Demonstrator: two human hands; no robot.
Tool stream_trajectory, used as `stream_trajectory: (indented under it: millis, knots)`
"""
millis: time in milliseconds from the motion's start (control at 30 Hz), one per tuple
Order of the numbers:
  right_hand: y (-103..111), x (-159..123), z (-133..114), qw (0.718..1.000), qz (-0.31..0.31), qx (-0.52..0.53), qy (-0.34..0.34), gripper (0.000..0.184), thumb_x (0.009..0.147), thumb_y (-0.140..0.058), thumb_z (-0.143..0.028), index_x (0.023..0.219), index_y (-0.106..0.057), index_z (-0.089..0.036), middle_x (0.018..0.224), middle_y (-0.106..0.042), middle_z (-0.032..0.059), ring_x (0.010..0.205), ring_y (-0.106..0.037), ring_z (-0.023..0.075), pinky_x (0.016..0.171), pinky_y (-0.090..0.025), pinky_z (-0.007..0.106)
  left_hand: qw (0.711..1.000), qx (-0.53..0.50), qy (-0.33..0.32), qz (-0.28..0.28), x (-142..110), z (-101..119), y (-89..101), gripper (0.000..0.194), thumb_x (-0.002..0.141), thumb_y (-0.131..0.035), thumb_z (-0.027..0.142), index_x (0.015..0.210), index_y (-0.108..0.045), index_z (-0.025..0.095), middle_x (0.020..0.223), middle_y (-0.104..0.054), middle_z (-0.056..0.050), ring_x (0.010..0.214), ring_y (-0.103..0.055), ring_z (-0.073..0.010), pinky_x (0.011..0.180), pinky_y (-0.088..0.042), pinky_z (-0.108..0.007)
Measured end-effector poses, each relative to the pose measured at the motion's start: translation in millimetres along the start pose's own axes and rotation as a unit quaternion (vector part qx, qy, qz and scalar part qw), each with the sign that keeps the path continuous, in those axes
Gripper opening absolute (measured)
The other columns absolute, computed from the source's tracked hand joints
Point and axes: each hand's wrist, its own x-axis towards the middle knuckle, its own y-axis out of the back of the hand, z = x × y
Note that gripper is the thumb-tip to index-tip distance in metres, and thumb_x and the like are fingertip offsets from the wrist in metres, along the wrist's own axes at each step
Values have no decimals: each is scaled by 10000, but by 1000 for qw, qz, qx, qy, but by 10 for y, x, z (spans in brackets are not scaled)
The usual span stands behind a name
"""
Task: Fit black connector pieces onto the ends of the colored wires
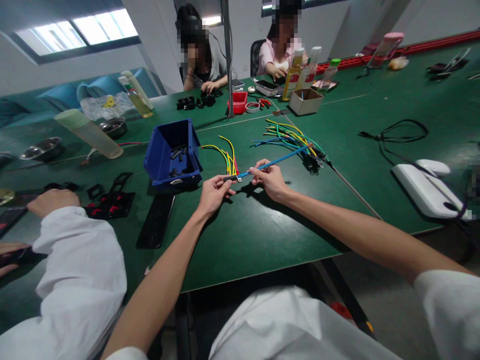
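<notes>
My left hand [214,195] pinches a small black sleeve [230,178] between thumb and fingers. Right beside the sleeve's end is a metal lug [239,178] on the tip of a blue wire [279,160]. Close to that tip, my right hand [273,181] grips the wire, whose other end reaches toward a bundle of yellow, green and blue wires [285,134]. Several yellow wires [227,156], with a bit of red, lie just beyond my left hand. A blue bin [157,150] to their left holds loose black sleeves [179,152].
A black phone [156,220] lies below the bin. At left, a co-worker's white sleeve [80,250] and hand rest near black parts [112,202]. A white device [423,192] with a cable sits at right. Bottles, a cardboard box [305,104] and two people are across the table [247,250].
</notes>
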Motion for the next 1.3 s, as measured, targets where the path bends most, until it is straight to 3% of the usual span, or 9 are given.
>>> stream_trajectory:
  millis: [400,1300]
  knots:
    - [10,3,10,1000,-1,-5,-2,448,620,-846,-447,829,-537,-199,608,-612,-53,475,-579,88,483,-492,213,999,7,11,-34,-8,18,13,468,731,-753,445,1062,-667,127,1004,-745,-118,611,-667,-118,505,-464,-206]
    - [-22,-23,-17,1000,-12,-24,-1,457,603,-843,-480,817,-547,-206,601,-622,-46,475,-578,99,490,-511,232,999,18,9,-40,-14,-2,4,447,714,-767,443,1016,-658,133,953,-746,-102,617,-679,-138,507,-462,-218]
